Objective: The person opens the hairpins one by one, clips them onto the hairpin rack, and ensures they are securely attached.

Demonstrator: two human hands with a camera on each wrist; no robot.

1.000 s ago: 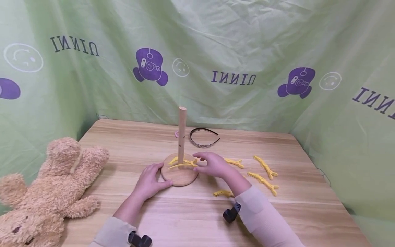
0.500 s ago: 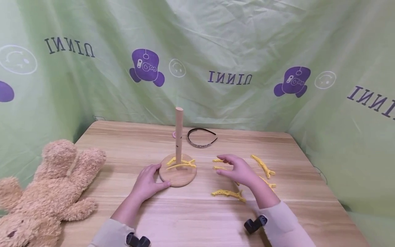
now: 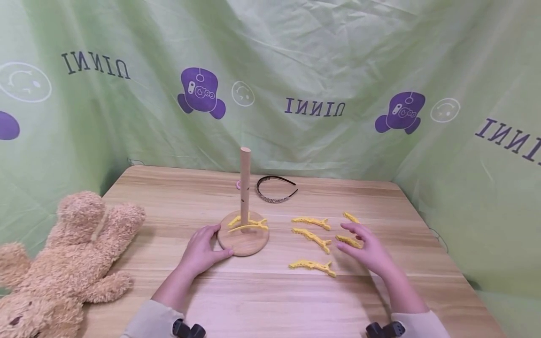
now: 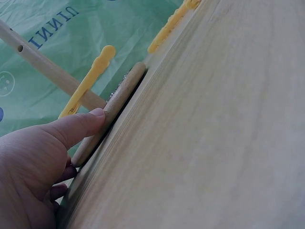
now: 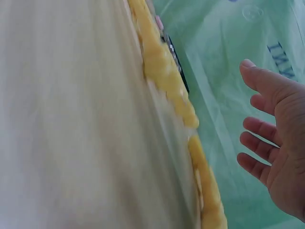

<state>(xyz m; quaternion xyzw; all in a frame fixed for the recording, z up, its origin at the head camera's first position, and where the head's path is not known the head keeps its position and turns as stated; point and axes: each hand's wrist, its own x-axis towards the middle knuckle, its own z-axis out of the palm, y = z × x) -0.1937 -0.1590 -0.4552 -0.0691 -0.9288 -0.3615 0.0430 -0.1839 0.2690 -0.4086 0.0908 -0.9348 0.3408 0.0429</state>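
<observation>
A round wooden base (image 3: 243, 245) carries an upright wooden post (image 3: 245, 180). My left hand (image 3: 202, 252) grips the base's left edge; the left wrist view shows the thumb (image 4: 78, 128) on its top face. A yellow alligator hair clip (image 3: 253, 227) lies at the foot of the post, its arms on either side. On the right my right hand (image 3: 368, 251) hovers with thumb and fingers apart, holding nothing. Partly hidden behind it is a yellow hair clip (image 3: 348, 241), with another hair clip (image 3: 350, 217) just beyond.
Three more yellow clips, one a middle clip (image 3: 312, 238), lie in a column between the stand and my right hand. Behind the stand are a black headband (image 3: 272, 200) and a pink ring (image 3: 238, 184). A teddy bear (image 3: 72, 253) lies at the left.
My right hand has left the clip at the post and moved right, past the column of clips, to the clips farther right. The left hand stays on the base.
</observation>
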